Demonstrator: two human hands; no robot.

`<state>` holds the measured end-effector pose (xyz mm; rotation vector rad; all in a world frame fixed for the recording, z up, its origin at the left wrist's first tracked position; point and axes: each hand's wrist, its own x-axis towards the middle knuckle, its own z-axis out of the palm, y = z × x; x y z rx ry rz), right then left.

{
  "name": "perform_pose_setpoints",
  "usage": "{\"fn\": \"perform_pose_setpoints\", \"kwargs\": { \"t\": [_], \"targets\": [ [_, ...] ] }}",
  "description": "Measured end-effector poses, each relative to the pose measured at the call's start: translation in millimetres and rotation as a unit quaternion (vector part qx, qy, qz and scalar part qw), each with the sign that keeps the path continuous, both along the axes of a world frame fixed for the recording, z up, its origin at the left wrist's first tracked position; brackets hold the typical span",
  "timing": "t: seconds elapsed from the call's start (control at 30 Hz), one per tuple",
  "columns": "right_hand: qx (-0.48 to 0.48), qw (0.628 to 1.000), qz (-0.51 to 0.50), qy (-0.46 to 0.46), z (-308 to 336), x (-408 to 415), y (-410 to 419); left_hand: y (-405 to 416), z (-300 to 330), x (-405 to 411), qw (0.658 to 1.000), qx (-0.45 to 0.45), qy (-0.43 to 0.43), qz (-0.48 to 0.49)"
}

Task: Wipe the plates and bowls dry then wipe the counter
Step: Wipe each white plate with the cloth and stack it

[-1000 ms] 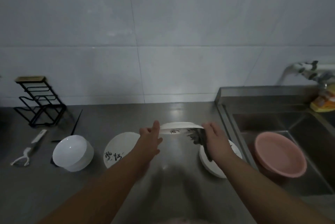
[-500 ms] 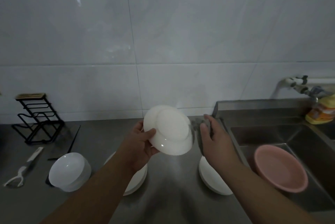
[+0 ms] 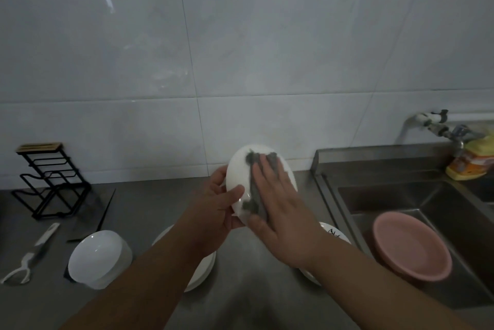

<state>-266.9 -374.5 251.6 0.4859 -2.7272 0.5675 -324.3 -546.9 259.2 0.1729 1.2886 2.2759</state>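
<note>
Steel counter (image 3: 139, 206) runs under pale wall tiles. Above its middle, the left hand (image 3: 217, 206) grips a white plate (image 3: 236, 169) by the rim, tilted up so its underside faces the right hand (image 3: 278, 201), which presses a grey cloth (image 3: 256, 196) flat against it, fingers straight. Bowls (image 3: 99, 257) wait near the left edge.

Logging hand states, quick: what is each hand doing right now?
Left hand: grips the white plate by its edge.
Right hand: flat, fingers straight, pressing the grey cloth against the plate.
</note>
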Motion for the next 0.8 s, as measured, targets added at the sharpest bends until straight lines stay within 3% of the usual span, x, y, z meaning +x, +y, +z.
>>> {"fn": "perform_pose_setpoints", "kwargs": {
  "t": [0.1,0.3,0.47,0.67,0.8],
  "targets": [
    [0.008,0.998,0.064,0.009,-12,10,7,-4,0,-4,1.0,-0.003,-0.001,0.011],
    [0.013,0.996,-0.084,-0.01,-1,-8,18,5,-5,6,1.0,-0.009,-0.01,-0.013],
    [0.046,0.996,0.072,0.016,-3,11,7,-4,1,-3,1.0,0.014,0.0,-0.004],
    [-0.029,0.999,-0.009,0.029,-1,-5,35,-13,-6,-1,0.998,-0.028,0.005,-0.053],
    [-0.018,0.998,0.008,0.064,25,-29,31,-16,-6,-1,0.994,-0.04,0.035,-0.099]
  ]
}}
